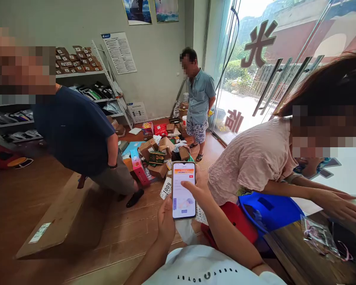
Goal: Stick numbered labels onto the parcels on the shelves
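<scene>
A smartphone (183,189) with a lit screen is held upright in front of me. My left hand (165,219) grips its lower left edge from below. My right hand (199,189) wraps the phone's right side, and its thumb rests on the screen near the middle. A white package with a "1009" label (166,187) shows partly behind the phone. My white shirt (207,267) fills the bottom of the view.
A large flat cardboard box (62,219) lies on the wooden floor at left. A pile of parcels (158,152) sits mid-room. Three other people stand or lean nearby. A blue stool (271,209), a red stool (237,221), a counter (308,253), shelves (83,79) and glass doors (269,79) surround.
</scene>
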A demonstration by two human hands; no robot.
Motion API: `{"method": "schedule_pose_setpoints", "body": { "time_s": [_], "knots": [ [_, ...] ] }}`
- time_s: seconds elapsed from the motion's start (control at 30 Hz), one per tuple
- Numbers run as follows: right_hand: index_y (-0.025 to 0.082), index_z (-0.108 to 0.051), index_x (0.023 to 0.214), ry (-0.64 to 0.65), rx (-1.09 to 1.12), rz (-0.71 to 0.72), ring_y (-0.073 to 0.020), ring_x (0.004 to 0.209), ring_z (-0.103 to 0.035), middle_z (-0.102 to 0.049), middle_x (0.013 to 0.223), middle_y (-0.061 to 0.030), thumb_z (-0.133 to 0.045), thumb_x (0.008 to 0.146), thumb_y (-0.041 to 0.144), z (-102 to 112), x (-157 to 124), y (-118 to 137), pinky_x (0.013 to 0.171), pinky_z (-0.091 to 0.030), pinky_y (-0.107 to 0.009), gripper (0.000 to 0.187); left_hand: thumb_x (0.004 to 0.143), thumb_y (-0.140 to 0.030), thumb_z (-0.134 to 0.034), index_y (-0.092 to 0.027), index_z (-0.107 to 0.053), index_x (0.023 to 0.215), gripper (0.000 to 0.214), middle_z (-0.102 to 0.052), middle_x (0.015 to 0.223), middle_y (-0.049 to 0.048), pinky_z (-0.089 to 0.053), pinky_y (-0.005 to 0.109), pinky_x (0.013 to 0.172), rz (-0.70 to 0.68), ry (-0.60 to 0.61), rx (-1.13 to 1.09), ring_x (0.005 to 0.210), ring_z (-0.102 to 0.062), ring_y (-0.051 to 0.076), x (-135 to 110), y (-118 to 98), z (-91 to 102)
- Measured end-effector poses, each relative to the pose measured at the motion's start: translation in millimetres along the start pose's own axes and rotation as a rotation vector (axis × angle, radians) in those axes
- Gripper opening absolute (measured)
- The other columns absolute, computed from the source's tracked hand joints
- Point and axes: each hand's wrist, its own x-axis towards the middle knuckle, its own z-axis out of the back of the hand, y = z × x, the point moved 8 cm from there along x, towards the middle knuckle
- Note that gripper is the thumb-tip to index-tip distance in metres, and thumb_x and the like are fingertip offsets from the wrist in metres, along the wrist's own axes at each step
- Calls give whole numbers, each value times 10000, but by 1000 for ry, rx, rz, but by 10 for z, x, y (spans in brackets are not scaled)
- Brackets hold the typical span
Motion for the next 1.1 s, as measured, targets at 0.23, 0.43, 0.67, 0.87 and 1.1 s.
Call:
{"method": "schedule_pose_setpoints", "body": {
  "time_s": [0.23, 0.43, 0.67, 0.87, 1.1],
  "knots": [
    [250, -515, 1121, 22, 165, -26, -229, 842, -651, -681, 963, -24, -545, 776, 314, -92, 136, -93, 693, -527, -339, 352, 791, -525, -651, -145, -669, 1143, 518, -737, 1001, 106, -575, 374, 808, 26, -60, -53, 931, -697, 280, 137, -22, 52],
    [264, -406, 1369, -154, -262, 338, -262, 1147, -522, -544, 1258, -87, -421, 903, 406, 89, -33, 43, 935, -445, -427, 487, 791, -519, -654, -153, -683, 1114, 489, -733, 1027, 101, -570, 364, 826, 15, -70, -61, 960, -689, 273, 200, -67, 36],
    [365, -541, 1318, -114, -858, 730, -352, 1256, -362, -314, 1441, -52, -377, 884, 551, 81, -363, 166, 1035, -295, -577, 501, 769, -546, -659, -150, -685, 1097, 515, -740, 991, 105, -576, 389, 804, 25, -79, -58, 936, -696, 288, 211, -73, 19],
    [435, -520, 1325, 11, -1013, 741, -403, 1312, -232, -159, 1530, 27, -460, 800, 685, -91, -366, 248, 1088, -206, -603, 585, 824, -510, -615, -169, -676, 1125, 459, -732, 1034, 101, -572, 400, 825, 14, -22, -34, 950, -693, 279, 225, -33, -16],
    [285, -142, 1503, -169, -788, 645, -366, 1354, -275, -247, 1488, -120, -430, 837, 645, 214, -474, 193, 1078, -280, -589, 810, 794, -536, -640, -165, -677, 1136, 506, -738, 1011, 95, -574, 383, 836, 25, -21, 22, 954, -690, 281, 228, 7, -67]
  ]
}}
